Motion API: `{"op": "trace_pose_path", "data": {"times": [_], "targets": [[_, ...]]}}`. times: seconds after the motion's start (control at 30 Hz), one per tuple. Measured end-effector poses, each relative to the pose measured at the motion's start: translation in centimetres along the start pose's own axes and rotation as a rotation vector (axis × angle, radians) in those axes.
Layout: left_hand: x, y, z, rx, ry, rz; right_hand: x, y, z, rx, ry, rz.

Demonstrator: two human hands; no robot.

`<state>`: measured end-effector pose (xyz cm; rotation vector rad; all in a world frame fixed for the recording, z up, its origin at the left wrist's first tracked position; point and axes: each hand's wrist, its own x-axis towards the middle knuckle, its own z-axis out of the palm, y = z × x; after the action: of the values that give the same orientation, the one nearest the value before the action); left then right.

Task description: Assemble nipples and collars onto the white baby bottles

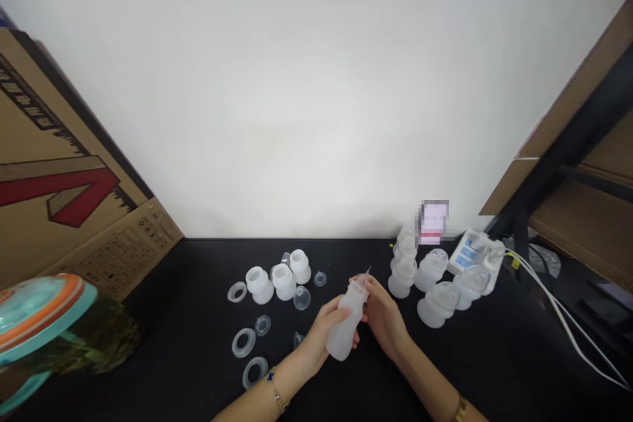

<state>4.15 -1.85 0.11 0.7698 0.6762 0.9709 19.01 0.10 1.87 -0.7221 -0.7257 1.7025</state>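
Observation:
My left hand [324,330] is wrapped round a frosted white baby bottle [342,333], which tilts to the right. At its mouth, my right hand [384,316] pinches a small clear piece with a thin pointed stem [364,277]; the fingers partly cover it. Left of my hands stand three open bottles [284,282]. Clear stemmed discs [262,325] and a clear dome cap [301,298] lie near them. White collar rings [244,343] rest farther left and toward me. Several capped bottles [438,304] stand to the right.
A white power strip [472,252] with plugs and white cables [544,297] lies at the right. A large jar with a teal and orange lid [44,316] stands at the left, before a cardboard box [59,165]. The white wall [316,112] borders the black table [198,290].

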Motion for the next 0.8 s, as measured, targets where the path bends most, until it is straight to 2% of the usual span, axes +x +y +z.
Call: {"op": "trace_pose_path", "data": {"times": [0.23,0.4,0.6,0.8], "targets": [[0.11,-0.22,-0.27,0.012,-0.010,-0.005,-0.01,-0.03,0.21,-0.013,0.030,0.010],[0.14,-0.32,-0.31,0.019,-0.028,-0.004,0.00,0.02,0.29,-0.006,0.004,0.020],[0.22,-0.53,-0.55,0.023,-0.030,-0.014,-0.04,0.06,0.28,-0.024,0.067,0.034],[0.32,-0.56,-0.52,0.003,-0.033,-0.003,-0.20,-0.22,0.63,-0.018,0.014,0.024]]}}
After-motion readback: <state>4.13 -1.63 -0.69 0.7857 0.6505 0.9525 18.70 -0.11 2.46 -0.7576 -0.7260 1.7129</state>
